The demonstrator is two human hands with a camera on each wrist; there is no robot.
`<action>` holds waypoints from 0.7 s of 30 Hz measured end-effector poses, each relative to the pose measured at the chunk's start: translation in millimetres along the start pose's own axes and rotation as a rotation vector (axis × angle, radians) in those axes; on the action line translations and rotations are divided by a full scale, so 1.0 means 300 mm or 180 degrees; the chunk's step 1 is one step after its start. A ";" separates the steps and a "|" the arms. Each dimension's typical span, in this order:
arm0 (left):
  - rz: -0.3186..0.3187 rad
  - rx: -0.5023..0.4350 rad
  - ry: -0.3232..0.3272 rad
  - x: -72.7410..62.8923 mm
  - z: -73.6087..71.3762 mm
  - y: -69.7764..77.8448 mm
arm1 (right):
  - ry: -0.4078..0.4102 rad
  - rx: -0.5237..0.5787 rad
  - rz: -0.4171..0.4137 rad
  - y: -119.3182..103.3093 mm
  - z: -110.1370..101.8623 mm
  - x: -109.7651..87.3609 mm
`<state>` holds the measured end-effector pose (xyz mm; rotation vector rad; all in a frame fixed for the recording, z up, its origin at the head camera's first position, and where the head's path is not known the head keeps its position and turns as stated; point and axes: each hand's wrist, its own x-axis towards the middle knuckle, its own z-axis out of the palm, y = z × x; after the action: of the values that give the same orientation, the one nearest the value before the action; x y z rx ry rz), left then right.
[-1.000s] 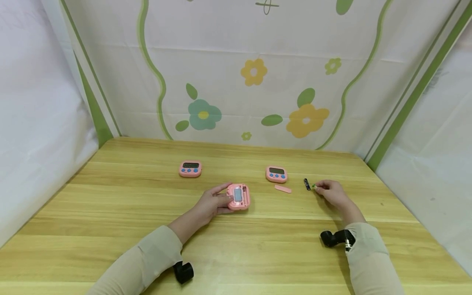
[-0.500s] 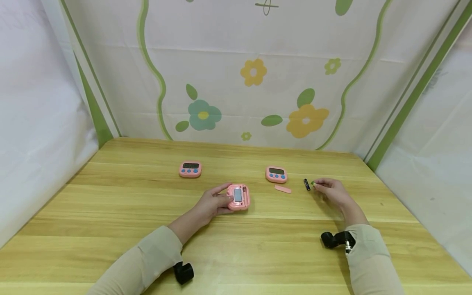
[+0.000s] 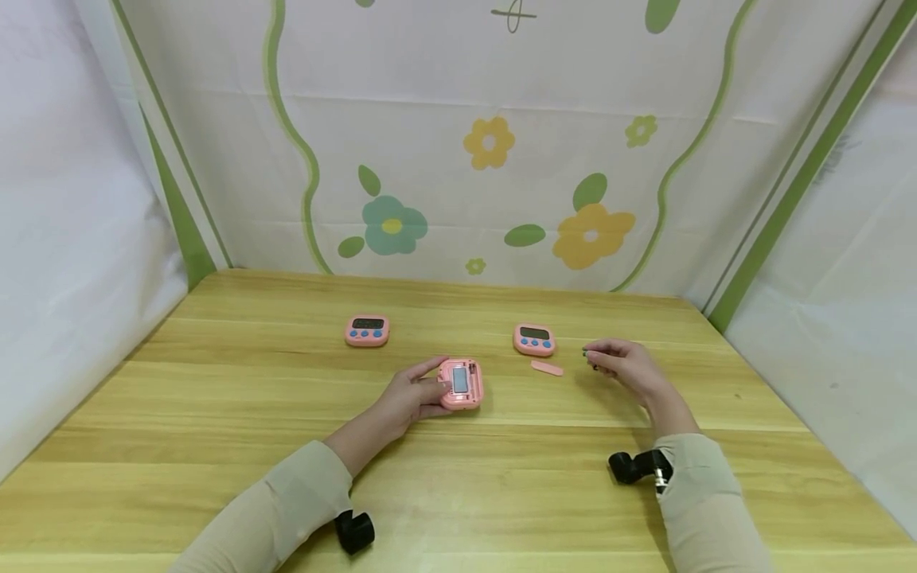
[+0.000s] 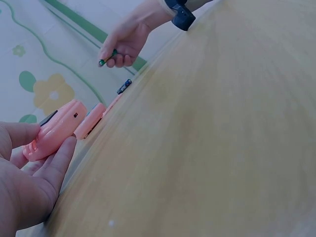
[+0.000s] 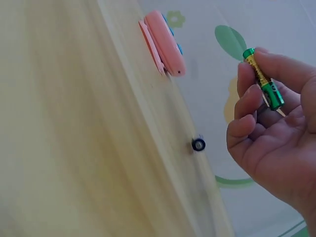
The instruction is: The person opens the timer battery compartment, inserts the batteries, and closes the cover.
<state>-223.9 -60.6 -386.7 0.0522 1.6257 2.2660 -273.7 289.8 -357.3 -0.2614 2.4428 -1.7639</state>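
My left hand (image 3: 410, 399) grips a pink digital timer (image 3: 462, 382) by its left side, with its back facing up. The slot along the timer's right edge is uncovered; how much lies in it is too small to tell. Between thumb and fingers of my right hand (image 3: 630, 371) is a green and yellow battery (image 5: 262, 78), held above the table. A dark battery (image 4: 124, 86) lies on the table below that hand, mostly hidden in the head view. Left of the right hand lies a thin pink battery cover (image 3: 547, 368).
Two more pink timers with blue buttons lie face up further back, one at left (image 3: 368, 331) and one at right (image 3: 534, 340). The wooden table (image 3: 458, 493) ends at a flower-printed white cloth (image 3: 430, 135), with white cloth walls at both sides.
My right hand has risen from the table and moved left, the green battery in its fingers. The left hand holds the timer in nearly the same place.
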 end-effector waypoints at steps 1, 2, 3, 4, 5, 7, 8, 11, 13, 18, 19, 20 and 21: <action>0.0002 0.0004 -0.0003 0.001 0.000 0.000 | -0.0023 0.0056 0.0003 -0.004 0.009 0.003; 0.0002 0.0002 -0.0005 0.001 -0.001 -0.001 | -0.0047 0.0106 0.0005 -0.008 0.018 0.006; 0.0002 0.0001 -0.0007 0.001 -0.001 -0.001 | -0.0074 0.0163 0.0006 -0.012 0.027 0.010; 0.0001 -0.0003 -0.0007 0.002 -0.001 -0.001 | -0.0102 0.0208 0.0008 -0.017 0.037 0.014; 0.0002 -0.0004 -0.0007 0.002 0.000 -0.001 | -0.0130 0.0251 0.0006 -0.021 0.048 0.017; -0.0001 -0.0012 -0.0005 0.002 0.001 -0.001 | -0.0151 0.0307 0.0013 -0.031 0.071 0.024; -0.0002 -0.0015 -0.0005 0.002 0.001 -0.002 | -0.0171 0.0332 0.0007 -0.035 0.082 0.027; 0.0008 -0.0010 -0.0006 0.001 0.000 -0.003 | -0.0221 0.0448 0.0035 -0.052 0.121 0.037; 0.0010 -0.0011 -0.0008 0.002 -0.002 -0.006 | -0.0263 0.0522 0.0072 -0.067 0.150 0.042; 0.0017 -0.0030 -0.0062 0.002 -0.008 -0.008 | -0.0374 0.0662 0.0100 -0.108 0.226 0.049; 0.0017 -0.0027 -0.0080 0.001 -0.008 -0.006 | -0.0391 0.0695 0.0089 -0.114 0.240 0.050; 0.0017 -0.0017 -0.0095 -0.005 -0.005 0.000 | -0.0425 0.0728 0.0069 -0.118 0.253 0.051; 0.0012 -0.0006 -0.0102 -0.010 -0.001 0.007 | -0.0440 0.0734 0.0052 -0.122 0.265 0.052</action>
<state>-221.6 -62.2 -384.4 0.0907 1.6086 2.2576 -270.9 201.3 -347.4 -0.3268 2.1195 -1.9290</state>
